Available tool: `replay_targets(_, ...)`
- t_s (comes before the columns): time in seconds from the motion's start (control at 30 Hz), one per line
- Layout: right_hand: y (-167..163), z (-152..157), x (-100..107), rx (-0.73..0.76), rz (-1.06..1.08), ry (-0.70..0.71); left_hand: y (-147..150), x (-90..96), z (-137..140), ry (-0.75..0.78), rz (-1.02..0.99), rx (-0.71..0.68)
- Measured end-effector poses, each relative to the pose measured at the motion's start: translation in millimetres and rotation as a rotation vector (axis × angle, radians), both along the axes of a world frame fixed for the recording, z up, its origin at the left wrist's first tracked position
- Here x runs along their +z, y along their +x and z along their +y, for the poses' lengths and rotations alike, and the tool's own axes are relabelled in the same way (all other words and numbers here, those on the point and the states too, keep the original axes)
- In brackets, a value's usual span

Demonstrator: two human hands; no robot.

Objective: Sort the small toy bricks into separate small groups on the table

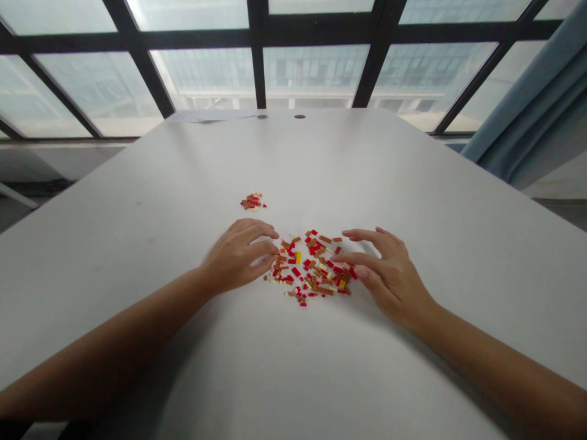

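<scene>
From my feed, early days: most small bricks (312,266) lie loose mid-table (413,183), only a small cluster (252,201) set apart farther back. Left hand (238,255) and right hand (389,272) flank the pile, fingers spread, gripping nothing (fingertips touching its edges).

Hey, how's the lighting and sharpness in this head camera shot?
Head view: backlit by bright, washed-out windows; soft shadows under both arms on the white table; the small bricks too fine to resolve; straight edges bow from wide-angle distortion.
</scene>
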State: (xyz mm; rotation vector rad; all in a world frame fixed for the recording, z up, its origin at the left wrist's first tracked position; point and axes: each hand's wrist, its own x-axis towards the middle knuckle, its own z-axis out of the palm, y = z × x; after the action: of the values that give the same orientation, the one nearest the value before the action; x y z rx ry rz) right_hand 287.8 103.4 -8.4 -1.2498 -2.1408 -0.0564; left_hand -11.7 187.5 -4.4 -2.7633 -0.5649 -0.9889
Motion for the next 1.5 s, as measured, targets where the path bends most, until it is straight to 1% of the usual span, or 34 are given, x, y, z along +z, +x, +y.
replay_targets(0.23, -2.6, 0.9, -1.7, -0.045, -0.036, -0.053, -0.3, 0.4, 0.8, -0.014, -0.001, -0.006)
replay_targets(0.43, -1.8, 1.9, -2.5, -0.061, -0.074, -0.06, 0.4, 2.5, 0.7, -0.049, 0.023, -0.053)
replay_targets(0.77, -2.7, 5.4, -7.5, -0.124, -0.021, -0.077, 2.3, 3.0, 0.8, -0.022, 0.012, -0.041)
replay_targets(1.03, -2.3, 5.7, -6.9, -0.11, -0.03, -0.086, 1.1, 1.5, 1.5, -0.078, 0.073, 0.027)
replay_targets(1.27, -2.8, 7.0, -9.4, -0.121, -0.086, -0.072, 1.0, 0.8, 1.6, -0.154, 0.079, -0.014)
replay_targets(1.5, -2.3, 6.6, -8.4, -0.085, -0.097, -0.074, 1.0, 1.1, 2.0, -0.161, 0.092, -0.016)
